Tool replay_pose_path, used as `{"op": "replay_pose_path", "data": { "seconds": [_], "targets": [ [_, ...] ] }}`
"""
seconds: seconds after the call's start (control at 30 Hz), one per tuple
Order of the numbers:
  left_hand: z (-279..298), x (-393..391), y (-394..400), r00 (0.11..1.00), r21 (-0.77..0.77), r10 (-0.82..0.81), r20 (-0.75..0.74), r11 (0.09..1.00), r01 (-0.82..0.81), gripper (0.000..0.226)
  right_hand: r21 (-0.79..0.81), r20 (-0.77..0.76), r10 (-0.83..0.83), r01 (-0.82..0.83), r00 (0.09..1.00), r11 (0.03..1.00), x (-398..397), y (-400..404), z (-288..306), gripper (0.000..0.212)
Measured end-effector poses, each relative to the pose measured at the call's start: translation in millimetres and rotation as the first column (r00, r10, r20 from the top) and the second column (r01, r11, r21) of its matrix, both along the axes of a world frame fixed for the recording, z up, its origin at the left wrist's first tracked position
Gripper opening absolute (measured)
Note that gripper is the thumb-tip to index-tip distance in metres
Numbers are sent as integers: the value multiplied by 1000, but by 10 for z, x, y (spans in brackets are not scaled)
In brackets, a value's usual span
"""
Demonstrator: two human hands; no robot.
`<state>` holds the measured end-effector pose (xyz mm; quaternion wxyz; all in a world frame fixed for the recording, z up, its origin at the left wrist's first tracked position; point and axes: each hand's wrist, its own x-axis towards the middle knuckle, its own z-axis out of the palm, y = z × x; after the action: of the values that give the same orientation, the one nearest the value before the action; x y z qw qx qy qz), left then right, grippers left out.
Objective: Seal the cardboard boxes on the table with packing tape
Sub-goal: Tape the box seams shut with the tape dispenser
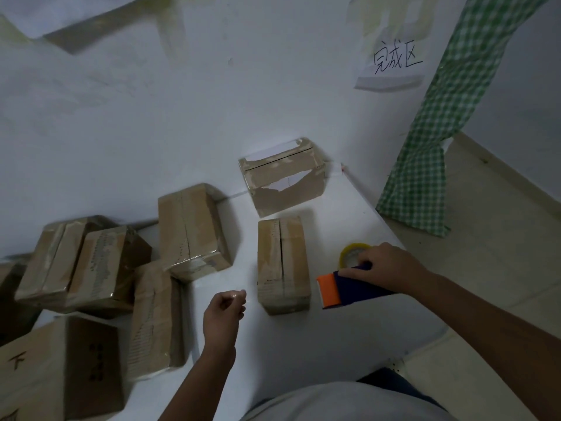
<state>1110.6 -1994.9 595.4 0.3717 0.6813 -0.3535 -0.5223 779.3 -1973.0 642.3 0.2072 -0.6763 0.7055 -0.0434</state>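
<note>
A small cardboard box [283, 264] lies on the white table [303, 344] with a dark open seam down its top. To its right, my right hand [385, 265] grips a tape dispenser [349, 288] with a blue body and an orange front; its roll of clear tape [349, 253] shows behind my fingers. My left hand [226, 311] hovers left of the box, its fingers curled and pinching what looks like the clear tape's end. Another box [283, 176], torn on its front, stands against the wall behind.
Several taped cardboard boxes [191, 229] crowd the left side of the table, with a larger dark box [76, 366] at the near left. A paper sign [394, 62] hangs on the wall. A green checked cloth [431, 132] hangs beyond the table's right edge.
</note>
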Motion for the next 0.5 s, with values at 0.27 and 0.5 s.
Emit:
{"op": "replay_pose_path", "data": {
  "seconds": [0.27, 0.5],
  "targets": [
    [-90, -7, -19, 999, 58, -19, 46, 998, 17, 16, 57, -63, -9, 13, 998, 998, 105, -29, -143, 66],
    [-76, 49, -173, 950, 66, -184, 253, 983, 173, 53, 86, -98, -62, 71, 993, 994, 464, 44, -256, 65]
  ]
}}
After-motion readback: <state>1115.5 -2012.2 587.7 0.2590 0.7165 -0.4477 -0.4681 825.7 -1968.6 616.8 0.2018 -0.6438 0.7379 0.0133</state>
